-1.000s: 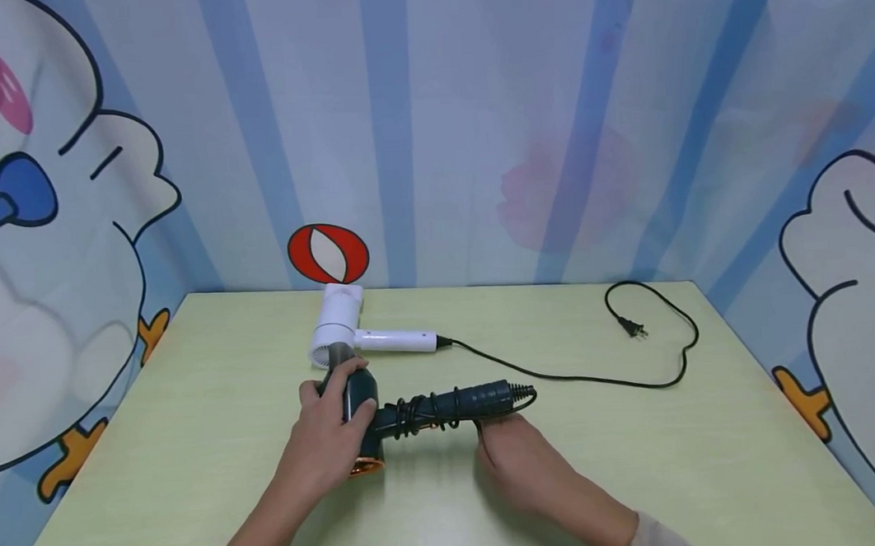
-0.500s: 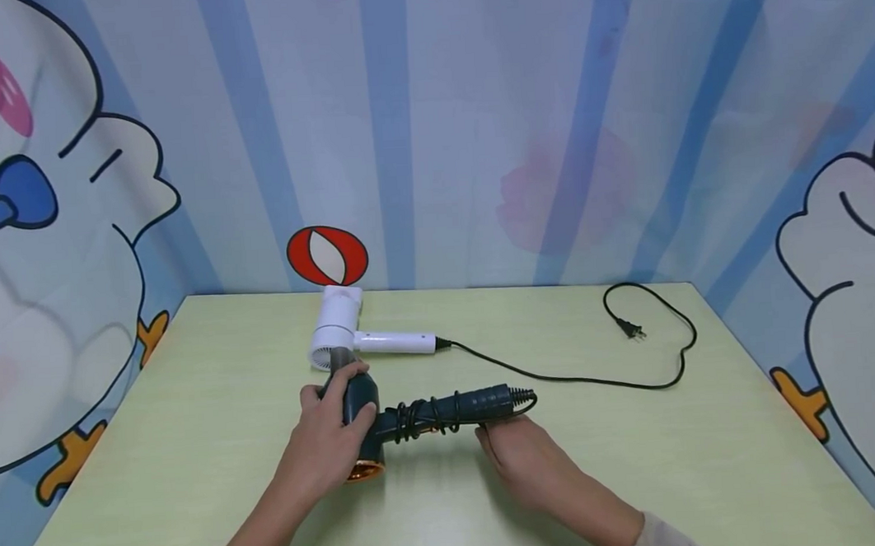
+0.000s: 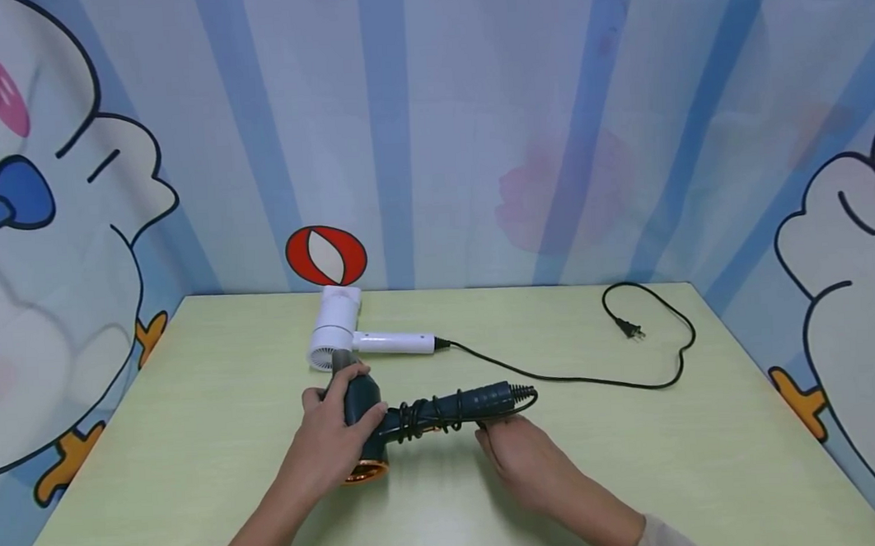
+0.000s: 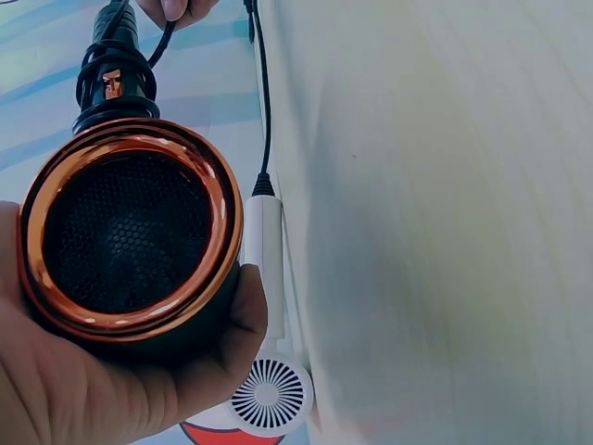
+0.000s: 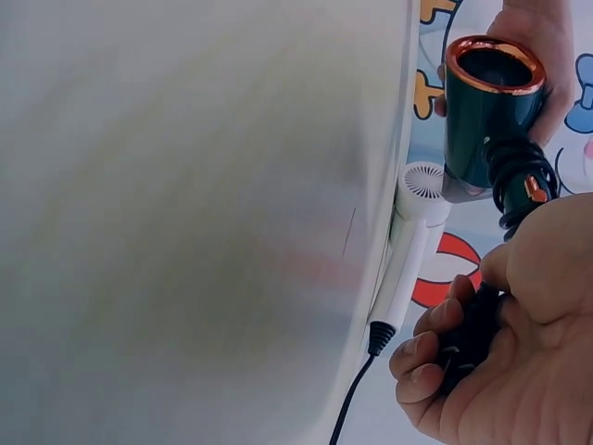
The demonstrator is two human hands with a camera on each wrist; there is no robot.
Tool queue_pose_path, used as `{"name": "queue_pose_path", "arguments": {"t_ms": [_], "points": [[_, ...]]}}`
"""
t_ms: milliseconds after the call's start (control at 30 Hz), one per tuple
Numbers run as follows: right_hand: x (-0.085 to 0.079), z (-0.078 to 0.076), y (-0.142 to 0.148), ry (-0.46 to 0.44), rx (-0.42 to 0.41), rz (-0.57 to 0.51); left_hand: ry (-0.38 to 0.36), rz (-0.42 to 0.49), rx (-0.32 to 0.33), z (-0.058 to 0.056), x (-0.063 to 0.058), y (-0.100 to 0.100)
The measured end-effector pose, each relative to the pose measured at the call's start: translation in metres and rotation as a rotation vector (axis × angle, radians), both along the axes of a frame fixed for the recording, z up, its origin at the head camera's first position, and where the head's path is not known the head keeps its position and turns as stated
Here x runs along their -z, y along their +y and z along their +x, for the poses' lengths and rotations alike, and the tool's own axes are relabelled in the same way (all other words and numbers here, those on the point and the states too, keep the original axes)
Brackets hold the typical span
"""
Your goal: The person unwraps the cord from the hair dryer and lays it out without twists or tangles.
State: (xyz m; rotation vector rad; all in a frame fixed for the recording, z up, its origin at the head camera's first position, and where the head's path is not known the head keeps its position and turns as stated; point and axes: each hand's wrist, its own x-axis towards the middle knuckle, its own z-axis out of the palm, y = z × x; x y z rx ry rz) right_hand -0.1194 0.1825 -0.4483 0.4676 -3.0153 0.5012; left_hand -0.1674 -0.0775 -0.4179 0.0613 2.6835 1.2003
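Observation:
My left hand (image 3: 323, 444) grips the barrel of a dark green hair dryer (image 3: 486, 400), held above the table. The copper-rimmed rear grille (image 4: 130, 232) faces the left wrist camera. At the other end of the barrel is a grey nozzle (image 3: 343, 359). Black cord (image 3: 413, 417) is wound several times round the handle, which points right. Under the handle's end, my right hand (image 3: 525, 460) has its fingers curled round a black plug (image 5: 471, 341), best seen in the right wrist view; part of it is hidden in the palm.
A white hair dryer (image 3: 395, 342) lies on the pale table (image 3: 214, 400) just behind the dark one. Its black cord (image 3: 584, 378) runs right and loops back to a two-prong plug (image 3: 630, 328). A printed curtain (image 3: 445, 141) stands behind the table.
The dark dryer's barrel has tipped and shifted very slightly toward me and to the right with my left hand. My right hand has barely moved.

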Motion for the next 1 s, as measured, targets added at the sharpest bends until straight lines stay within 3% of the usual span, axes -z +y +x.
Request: {"name": "queue_pose_path", "arguments": {"t_ms": [533, 800, 1000], "points": [[-0.005, 0.014, 0.004, -0.064, 0.086, -0.065, -0.041, 0.078, 0.006, 0.002, 0.001, -0.003], [-0.005, 0.012, 0.016, -0.119, 0.144, -0.072, -0.042, 0.054, 0.020, 0.004, 0.001, -0.008], [-0.005, 0.011, 0.027, -0.078, 0.135, -0.068, -0.059, 0.065, 0.042, 0.005, 0.002, -0.011]]}}
